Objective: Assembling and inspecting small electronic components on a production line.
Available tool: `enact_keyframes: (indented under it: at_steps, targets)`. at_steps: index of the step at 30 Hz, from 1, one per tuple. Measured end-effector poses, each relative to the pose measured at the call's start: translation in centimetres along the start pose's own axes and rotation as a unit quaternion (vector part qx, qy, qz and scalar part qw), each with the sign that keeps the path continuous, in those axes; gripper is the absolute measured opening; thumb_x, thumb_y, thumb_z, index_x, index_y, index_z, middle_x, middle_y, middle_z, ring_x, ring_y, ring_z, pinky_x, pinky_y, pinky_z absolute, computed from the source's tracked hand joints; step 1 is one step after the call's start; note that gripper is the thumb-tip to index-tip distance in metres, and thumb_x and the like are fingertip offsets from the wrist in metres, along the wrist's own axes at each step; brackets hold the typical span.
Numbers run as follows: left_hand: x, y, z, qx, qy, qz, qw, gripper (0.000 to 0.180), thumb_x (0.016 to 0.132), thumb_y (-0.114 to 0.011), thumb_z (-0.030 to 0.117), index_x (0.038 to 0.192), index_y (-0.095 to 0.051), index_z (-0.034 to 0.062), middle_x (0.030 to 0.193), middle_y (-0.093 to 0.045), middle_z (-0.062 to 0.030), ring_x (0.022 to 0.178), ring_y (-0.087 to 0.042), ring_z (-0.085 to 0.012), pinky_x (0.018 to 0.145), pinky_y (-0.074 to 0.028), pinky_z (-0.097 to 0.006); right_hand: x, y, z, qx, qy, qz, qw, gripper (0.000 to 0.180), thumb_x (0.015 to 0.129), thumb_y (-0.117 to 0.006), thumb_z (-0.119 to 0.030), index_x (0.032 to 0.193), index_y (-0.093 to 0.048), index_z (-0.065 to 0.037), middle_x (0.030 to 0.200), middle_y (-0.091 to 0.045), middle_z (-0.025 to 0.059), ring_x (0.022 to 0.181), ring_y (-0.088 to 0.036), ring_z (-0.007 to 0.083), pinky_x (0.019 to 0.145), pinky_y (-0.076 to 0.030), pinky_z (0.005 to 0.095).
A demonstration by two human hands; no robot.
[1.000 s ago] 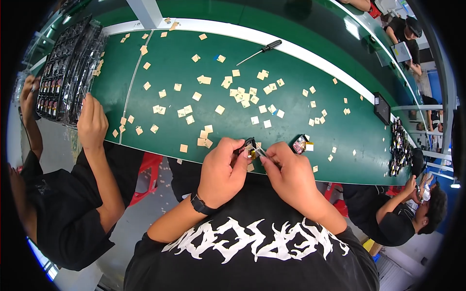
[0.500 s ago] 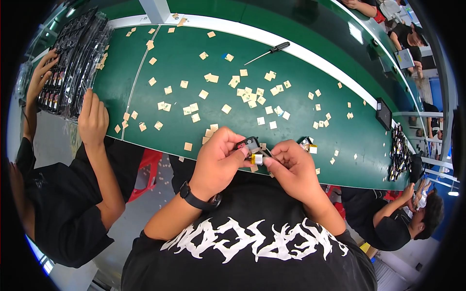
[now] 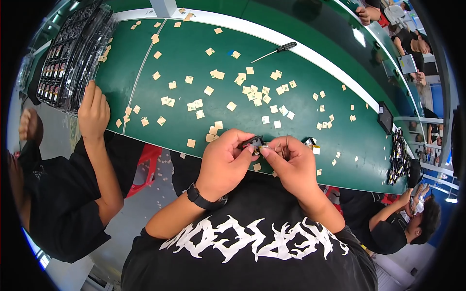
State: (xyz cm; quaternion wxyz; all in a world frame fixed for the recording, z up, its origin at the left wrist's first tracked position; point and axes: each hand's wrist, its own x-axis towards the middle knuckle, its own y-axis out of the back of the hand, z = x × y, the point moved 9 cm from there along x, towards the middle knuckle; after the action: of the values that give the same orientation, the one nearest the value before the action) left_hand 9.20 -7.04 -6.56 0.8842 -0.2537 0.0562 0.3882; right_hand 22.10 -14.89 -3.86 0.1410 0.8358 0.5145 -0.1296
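Along the person's front, one green worktop [image 3: 349,140], its near edge running beneath both hands. At its left end, one stack of black trays [image 3: 73,63]; at its right end, one heap of dark pieces [image 3: 398,160].

Left hand [image 3: 225,160], one: thumb and forefinger closed on the left side of a black housing; other fingers curled behind. Right hand [image 3: 293,162], one: thumb and forefinger brought nearly together, pinching a silvery-yellow piece at the housing's right side.

Screwdriver [image 3: 285,47], one, black-handled, by the far edge. Black box [image 3: 385,118], one, near the far edge, toward the right end.

Black housing [image 3: 253,141], one, held above the near edge, about midway along. Judged light and stiff, perhaps slick; best gripped by its outer walls, clear of the inside. Second unit [image 3: 311,142], one, on the worktop just beyond the right hand.

Silvery-yellow piece [image 3: 262,147], one, mostly hidden; likely soft and easily dented, best taken lightly by its edges. Thin metal tool [image 3: 287,140], one, among the right fingers, kind uncertain.

Pale squares [image 3: 231,106], many, scattered, presumably feather-light.
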Motion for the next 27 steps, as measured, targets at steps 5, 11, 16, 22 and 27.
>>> enact_keyframes:
  at_steps: [5,11,16,22,27]
  targets:
    - [0.0,0.1,0.0,0.04,-0.005,0.012,0.999,0.02,0.099,-0.053,-0.009,0.119,-0.055,-0.0072,0.111,-0.066,-0.0121,0.102,-0.068,-0.0145,0.092,-0.06,-0.031,-0.2,-0.1,-0.9,-0.047,0.013,0.011,0.999,0.009,0.094,-0.074,-0.006,0.097,-0.07,0.002,0.074,-0.066,-0.0053,0.061,-0.048,-0.0025,0.054,-0.038,0.017]
    - [0.2,0.3,-0.2,0.065,-0.011,0.009,0.998,0.018,0.099,-0.053,-0.01,0.116,-0.056,-0.0065,0.109,-0.067,-0.0118,0.1,-0.068,-0.0128,0.088,-0.06,-0.029,-0.2,0.0,-1.7,-0.125,0.04,0.03,0.991,0.01,0.091,-0.076,-0.006,0.099,-0.075,0.001,0.072,-0.065,-0.003,0.059,-0.047,-0.0003,0.053,-0.038,0.0202]
    - [0.1,0.3,-0.1,0.086,-0.014,0.002,0.996,0.02,0.098,-0.053,-0.01,0.118,-0.056,-0.0062,0.109,-0.067,-0.0113,0.099,-0.068,-0.012,0.086,-0.059,-0.028,0.0,-0.3,-2.5,-0.168,0.078,0.026,0.982,0.011,0.09,-0.077,-0.007,0.099,-0.078,-0.001,0.078,-0.068,0.0011,0.06,-0.049,0.0018,0.053,-0.039,0.0223]
    - [0.0,0.5,-0.2,0.094,-0.017,-0.006,0.995,0.023,0.1,-0.052,-0.009,0.123,-0.054,-0.0061,0.111,-0.066,-0.0109,0.104,-0.067,-0.013,0.092,-0.057,-0.028,0.1,-1.0,-0.8,-0.05,-0.034,0.014,0.998,0.013,0.094,-0.075,-0.01,0.102,-0.078,-0.001,0.084,-0.071,0.002,0.065,-0.051,0.0033,0.056,-0.04,0.0214]
    - [-0.1,0.6,0.1,0.041,-0.053,-0.007,0.998,0.023,0.102,-0.052,-0.006,0.125,-0.054,-0.0069,0.115,-0.065,-0.0113,0.105,-0.067,-0.0145,0.095,-0.056,-0.03,0.6,-1.5,0.3,0.009,-0.068,0.01,0.998,0.016,0.095,-0.074,-0.009,0.104,-0.075,0.004,0.086,-0.072,0.0024,0.068,-0.053,0.0027,0.06,-0.042,0.0198]
